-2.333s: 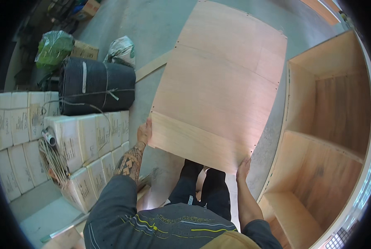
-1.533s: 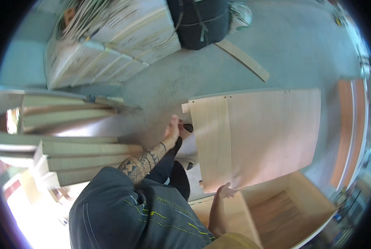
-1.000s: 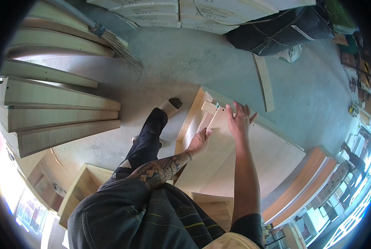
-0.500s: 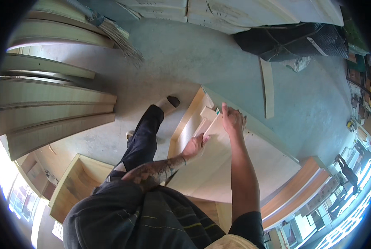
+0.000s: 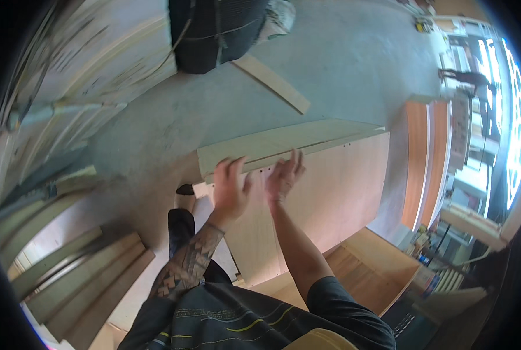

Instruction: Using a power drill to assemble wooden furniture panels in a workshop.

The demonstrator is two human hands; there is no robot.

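Note:
A pale wooden cabinet carcass (image 5: 330,181) stands in front of me, its broad plywood panel facing up toward me. Small dark holes run near the panel's far edge. Over that edge, toward its left end, my left hand (image 5: 230,192) has its fingers spread and holds nothing. Just right of it, my right hand (image 5: 282,179) is close to the panel with fingers apart and loosely bent, also bare. Both hands are slightly blurred, so whether their fingertips touch the wood is unclear. A small wood block end (image 5: 202,189) sticks out at the cabinet's left corner.
Long curved boards (image 5: 97,291) are stacked at lower left. A loose wood strip (image 5: 275,84) lies on the floor beyond, beside a black wrapped bundle (image 5: 214,35). An open wooden box (image 5: 371,268) sits at near right, with orange-brown panels (image 5: 421,163) farther right.
My view has swung to the right. My left hand has let go of the panel's left edge and come up beside my right hand, which has released the far edge.

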